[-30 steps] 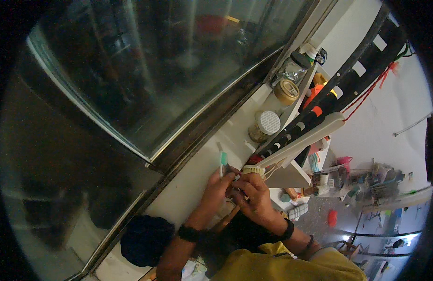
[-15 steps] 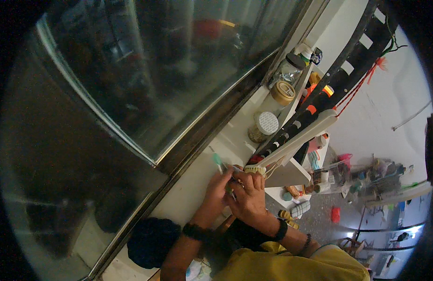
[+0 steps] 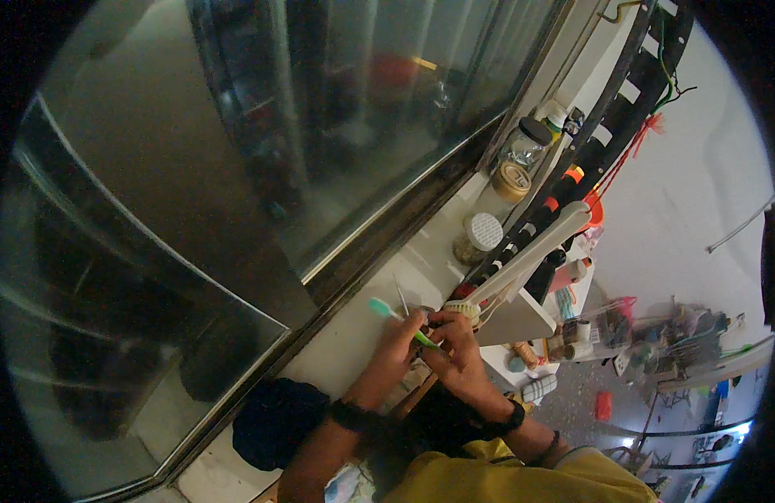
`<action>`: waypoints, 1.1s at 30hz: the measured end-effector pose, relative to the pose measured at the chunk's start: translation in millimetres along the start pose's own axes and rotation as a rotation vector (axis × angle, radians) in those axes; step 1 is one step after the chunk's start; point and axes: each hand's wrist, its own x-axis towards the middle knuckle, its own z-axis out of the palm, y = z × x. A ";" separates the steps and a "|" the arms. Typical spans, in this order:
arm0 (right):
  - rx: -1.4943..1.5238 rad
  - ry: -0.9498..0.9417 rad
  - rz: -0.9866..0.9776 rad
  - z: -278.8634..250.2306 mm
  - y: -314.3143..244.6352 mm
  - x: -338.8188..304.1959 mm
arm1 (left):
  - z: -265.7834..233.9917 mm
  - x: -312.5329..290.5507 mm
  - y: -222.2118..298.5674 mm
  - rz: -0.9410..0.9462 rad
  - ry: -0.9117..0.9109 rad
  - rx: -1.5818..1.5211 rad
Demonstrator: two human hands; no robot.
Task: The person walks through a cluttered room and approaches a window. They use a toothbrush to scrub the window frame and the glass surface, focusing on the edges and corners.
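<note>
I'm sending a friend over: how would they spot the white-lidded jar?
Find the big window, then the pale sill along it. Three jars stand in a row there; the white-lidded jar is nearest the right hand. Its pale lid differs from the gold lid and black lid beyond.

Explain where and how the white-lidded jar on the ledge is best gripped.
Probably by the round lid, from above: the white-lidded jar seems upright with that lid uncovered, while the black banded strip crowds its right side.
</note>
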 end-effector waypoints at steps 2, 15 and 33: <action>0.035 -0.032 0.023 -4.3 1.7 -1.9 | -7.3 -2.3 4.0 0.068 -0.010 0.224; 0.380 0.232 0.304 -6.7 12.2 47.6 | -22.1 -11.9 11.1 -0.209 0.136 -0.090; -0.151 0.503 0.125 9.8 51.4 160.9 | -36.2 -11.2 -12.5 -0.049 0.139 0.114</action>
